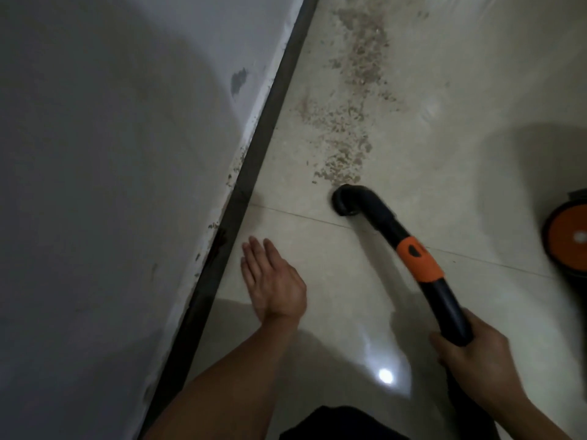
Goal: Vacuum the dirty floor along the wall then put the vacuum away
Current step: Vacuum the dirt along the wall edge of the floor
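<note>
Fingers of the right hand (473, 354) are wrapping the vacuum wand (413, 258), aiming its nozzle (344, 200) at the debris (346, 122), while the left hand (273, 281) is hovering flat, holding nothing.

We see glossy, smooth cream floor tiles (428, 154) strewn with gritty brown dirt (352, 100), a matt, chipped painted wall (111, 154), and a smooth black-and-orange plastic vacuum wand (413, 258).
</note>
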